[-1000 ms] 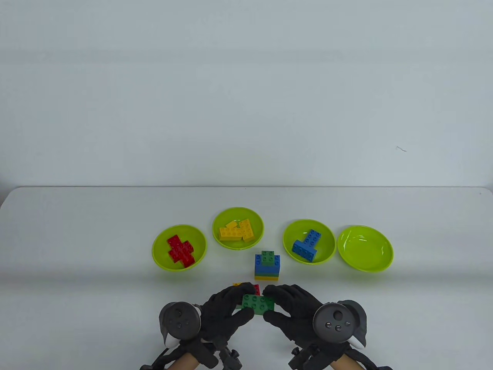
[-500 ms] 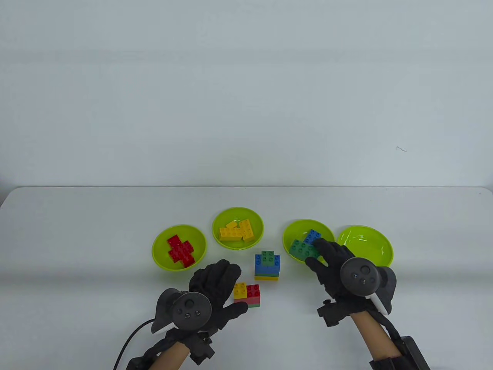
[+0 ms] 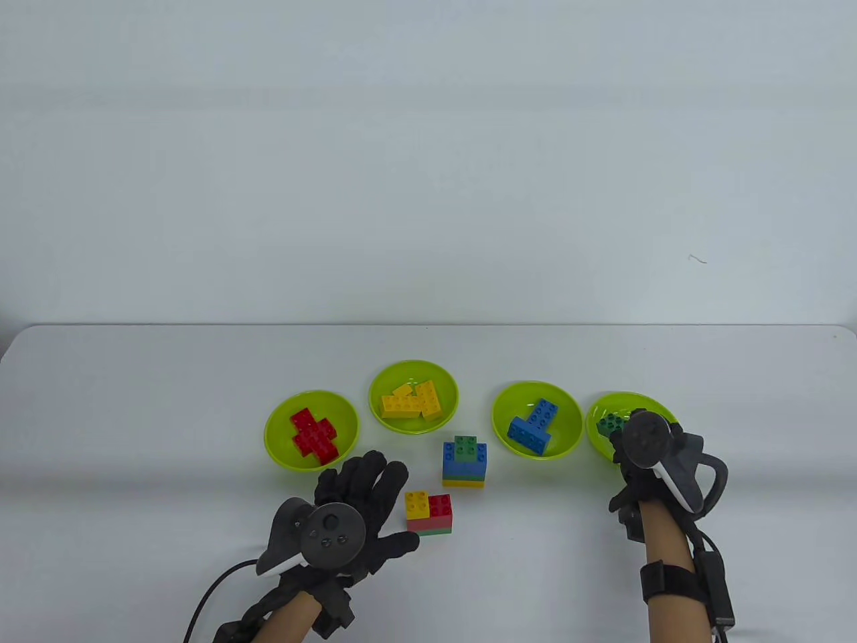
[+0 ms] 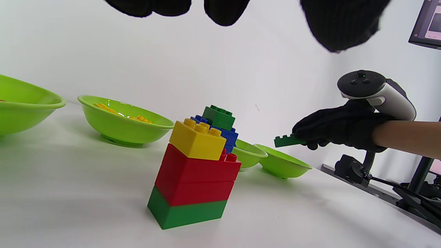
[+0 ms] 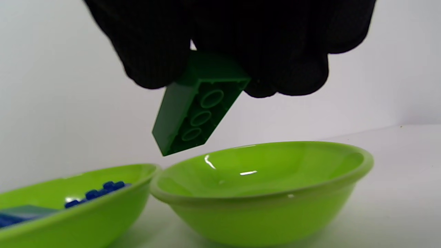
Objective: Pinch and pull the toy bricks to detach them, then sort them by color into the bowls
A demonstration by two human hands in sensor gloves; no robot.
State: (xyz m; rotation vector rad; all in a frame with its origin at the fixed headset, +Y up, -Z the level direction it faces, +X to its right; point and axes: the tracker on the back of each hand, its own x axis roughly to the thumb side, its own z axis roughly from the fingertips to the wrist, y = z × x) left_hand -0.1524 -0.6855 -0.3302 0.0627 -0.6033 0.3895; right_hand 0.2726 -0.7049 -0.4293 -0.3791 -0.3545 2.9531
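Pinching the green brick in your right hand, you are hanging it, long axis tilted down, just above the empty bowl.

Four green bowls, two brick stacks, two gloved hands.

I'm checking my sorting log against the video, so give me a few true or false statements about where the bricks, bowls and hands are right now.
1. The right hand holds a green brick above the rightmost bowl. True.
2. The green brick already lies in that bowl. False: it hangs above it, pinched.
3. The left hand grips the small stack. False: its fingers are spread beside it.
4. The red bricks are in the leftmost bowl. True.
5. The blue bowl holds yellow bricks. False: only blue bricks.
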